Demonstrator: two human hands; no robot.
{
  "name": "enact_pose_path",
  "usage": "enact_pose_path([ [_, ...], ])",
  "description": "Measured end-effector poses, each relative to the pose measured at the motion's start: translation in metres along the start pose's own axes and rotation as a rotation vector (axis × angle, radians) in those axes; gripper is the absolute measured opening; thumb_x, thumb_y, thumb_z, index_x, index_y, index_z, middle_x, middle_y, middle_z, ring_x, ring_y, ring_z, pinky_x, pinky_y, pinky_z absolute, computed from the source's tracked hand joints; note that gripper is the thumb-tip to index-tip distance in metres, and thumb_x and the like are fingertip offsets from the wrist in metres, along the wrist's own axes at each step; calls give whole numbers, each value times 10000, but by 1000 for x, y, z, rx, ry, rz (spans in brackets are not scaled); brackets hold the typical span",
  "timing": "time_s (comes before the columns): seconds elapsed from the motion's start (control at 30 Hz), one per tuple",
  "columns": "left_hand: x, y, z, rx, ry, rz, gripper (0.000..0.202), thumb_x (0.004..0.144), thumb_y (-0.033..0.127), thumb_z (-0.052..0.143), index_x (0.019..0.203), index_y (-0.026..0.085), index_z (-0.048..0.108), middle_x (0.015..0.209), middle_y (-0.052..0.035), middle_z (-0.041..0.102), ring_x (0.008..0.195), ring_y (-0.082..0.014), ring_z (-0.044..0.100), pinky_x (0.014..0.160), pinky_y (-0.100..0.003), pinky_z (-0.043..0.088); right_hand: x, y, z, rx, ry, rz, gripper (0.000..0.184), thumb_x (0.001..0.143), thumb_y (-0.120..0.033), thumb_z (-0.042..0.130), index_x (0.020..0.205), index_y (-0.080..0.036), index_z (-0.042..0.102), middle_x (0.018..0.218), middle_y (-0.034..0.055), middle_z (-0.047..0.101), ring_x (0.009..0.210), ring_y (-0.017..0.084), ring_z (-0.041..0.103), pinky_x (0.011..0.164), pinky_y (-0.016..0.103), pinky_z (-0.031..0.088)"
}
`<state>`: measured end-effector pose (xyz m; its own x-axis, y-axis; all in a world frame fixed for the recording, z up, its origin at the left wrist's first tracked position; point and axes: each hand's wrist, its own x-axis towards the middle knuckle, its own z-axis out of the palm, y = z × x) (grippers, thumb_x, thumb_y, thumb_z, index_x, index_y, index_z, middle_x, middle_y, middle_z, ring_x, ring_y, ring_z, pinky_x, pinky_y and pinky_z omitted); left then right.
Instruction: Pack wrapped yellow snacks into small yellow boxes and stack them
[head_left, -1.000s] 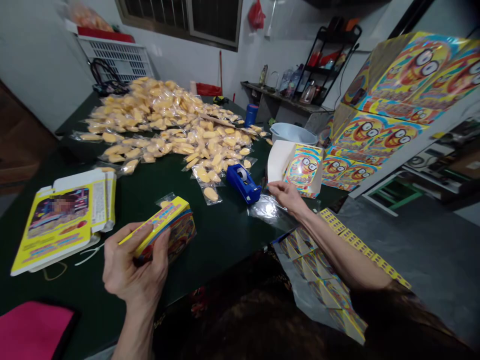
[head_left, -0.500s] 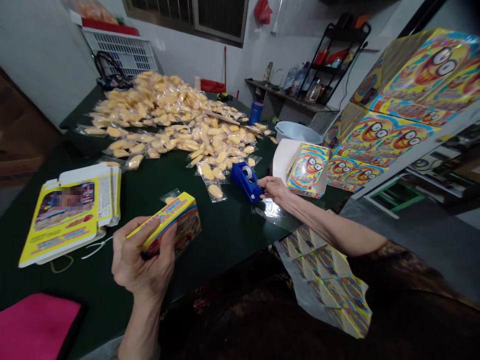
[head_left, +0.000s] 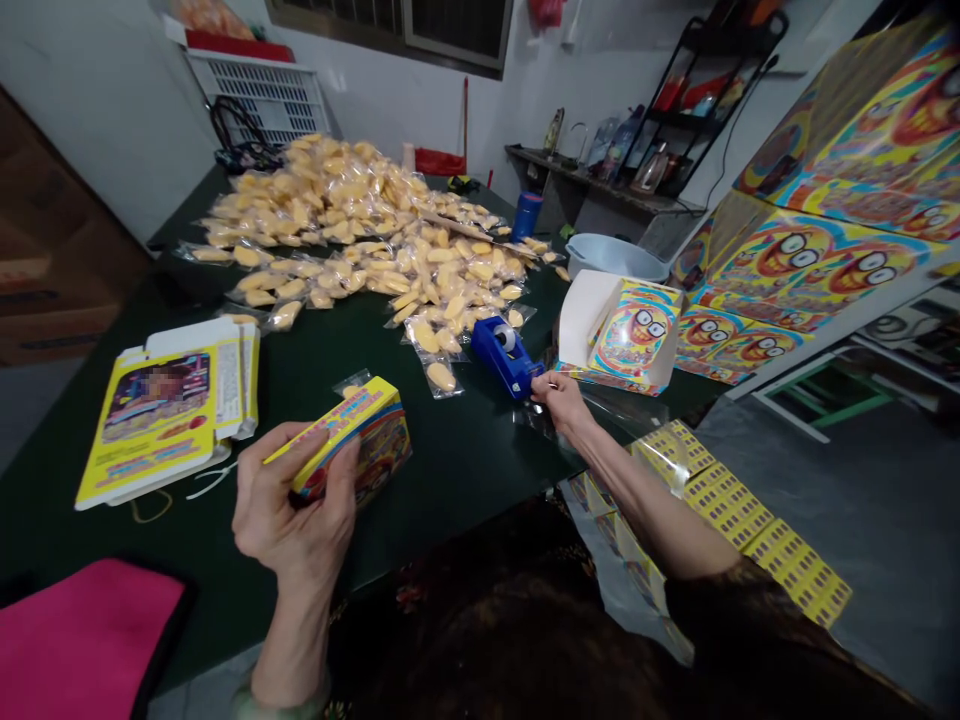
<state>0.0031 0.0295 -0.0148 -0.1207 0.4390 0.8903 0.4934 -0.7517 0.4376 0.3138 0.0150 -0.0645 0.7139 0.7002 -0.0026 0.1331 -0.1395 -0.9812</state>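
Observation:
My left hand grips a small yellow printed box, held tilted just above the dark green table. My right hand reaches to the front end of the blue tape dispenser, fingers pinched at its cutter; whether tape is between them I cannot make out. A clear plastic bag lies under that hand. An open printed carton stands just right of the dispenser.
A big heap of yellow snacks in clear packets fills the far table. Flat yellow box blanks lie at left, a pink cloth at the near left corner. Printed sheets rest on my lap. Large printed cartons stand at right.
My right hand moved left from the plastic bag to the tape dispenser's front and is pinching there. The left hand keeps holding the box, nearly still.

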Motion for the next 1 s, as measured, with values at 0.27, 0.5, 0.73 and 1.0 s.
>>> enact_pose_path([
  [0.27, 0, 3, -1, -67, 5, -46, 216, 715, 131, 726, 901, 187, 632, 945, -42, 647, 841, -158, 636, 728, -293, 514, -23, -15, -17, -334, 56, -226, 214, 623, -189, 562, 468, -216, 417, 674, 41, 484, 775, 203, 446, 732, 346, 384],
  [0.5, 1, 7, -5, -174, -46, -138, 179, 729, 106, 719, 864, 181, 629, 953, -42, 664, 848, -148, 652, 738, -287, 522, -112, -77, 11, -102, -475, -405, 205, 841, -334, 534, 677, -214, 556, 594, -14, 508, 548, 127, 461, 554, 273, 367],
  [0.73, 0, 11, -7, -172, -78, -220, 198, 749, 181, 713, 905, 186, 592, 876, -30, 647, 804, -145, 644, 726, -277, 521, -157, -102, 93, 445, -845, -221, 255, 855, -367, 562, 682, -192, 499, 520, -72, 453, 427, 52, 377, 441, 209, 293],
  [1.0, -7, 8, -6, -158, -88, -292, 275, 752, 258, 704, 966, 201, 541, 892, -33, 637, 803, -154, 653, 714, -266, 526, -152, -102, 101, 438, -863, -82, 276, 771, -374, 632, 624, -182, 499, 465, -87, 432, 369, 30, 334, 372, 189, 236],
])
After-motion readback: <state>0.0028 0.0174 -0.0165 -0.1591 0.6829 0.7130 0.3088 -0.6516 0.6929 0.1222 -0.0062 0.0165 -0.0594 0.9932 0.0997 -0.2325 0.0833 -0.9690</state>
